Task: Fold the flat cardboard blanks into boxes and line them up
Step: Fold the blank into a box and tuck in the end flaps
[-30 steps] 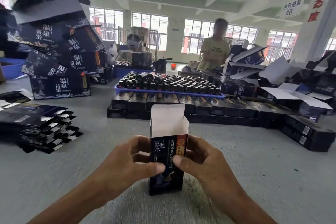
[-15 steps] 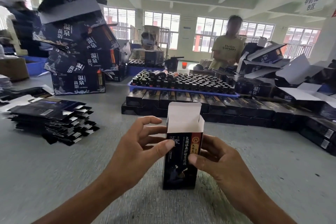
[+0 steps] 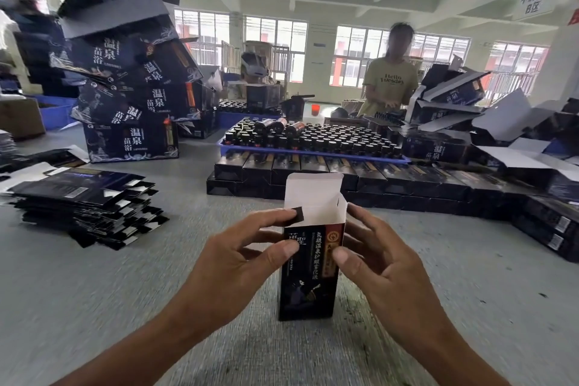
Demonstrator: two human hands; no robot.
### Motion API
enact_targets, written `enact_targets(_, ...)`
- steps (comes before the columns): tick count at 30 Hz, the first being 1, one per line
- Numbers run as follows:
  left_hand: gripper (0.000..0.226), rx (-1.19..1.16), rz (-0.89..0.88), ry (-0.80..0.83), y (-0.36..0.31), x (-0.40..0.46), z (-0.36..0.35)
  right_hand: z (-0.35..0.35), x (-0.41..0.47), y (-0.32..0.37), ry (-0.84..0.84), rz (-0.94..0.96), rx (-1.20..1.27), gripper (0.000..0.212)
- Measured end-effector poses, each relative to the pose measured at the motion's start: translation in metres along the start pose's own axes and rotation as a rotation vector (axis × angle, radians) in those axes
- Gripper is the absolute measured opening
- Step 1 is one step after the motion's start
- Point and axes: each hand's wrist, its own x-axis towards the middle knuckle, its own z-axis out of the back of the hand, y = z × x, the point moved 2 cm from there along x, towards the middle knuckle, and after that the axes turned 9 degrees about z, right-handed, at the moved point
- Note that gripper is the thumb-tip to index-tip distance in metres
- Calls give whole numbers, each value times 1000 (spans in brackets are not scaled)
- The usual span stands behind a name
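Note:
A small black box (image 3: pixel 308 279) with gold and white print stands upright on the grey table, its white lid flap (image 3: pixel 313 191) raised. My left hand (image 3: pixel 238 263) holds its left side, thumb on the front, and a fingertip presses the small left side flap inward. My right hand (image 3: pixel 379 269) grips the right side with its thumb on the front face. A pile of flat black blanks (image 3: pixel 84 200) lies to the left. Rows of finished black boxes (image 3: pixel 313 172) lie side by side behind the box.
A blue tray (image 3: pixel 313 155) packed with dark bottles sits on those rows. Large dark cartons (image 3: pixel 125 84) tower at the back left. Opened cartons (image 3: pixel 501 135) crowd the right. A person in a yellow shirt (image 3: pixel 388 84) stands across the table.
My left index finger has come up to the box's top and pushed the left side flap inward. The box stays upright between both hands, and the view has shifted slightly.

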Motion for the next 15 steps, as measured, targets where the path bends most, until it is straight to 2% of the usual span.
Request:
enact_targets(4, 35, -28, 29, 39, -2, 3, 2, -1, 1, 5, 36, 37, 8, 51)
enact_targets(11, 31, -90, 66, 86, -3, 3, 4, 2, 1, 7, 55, 60, -62, 31)
enact_targets(15, 32, -56, 62, 84, -2, 2, 5, 3, 2, 8, 41, 65, -80, 28)
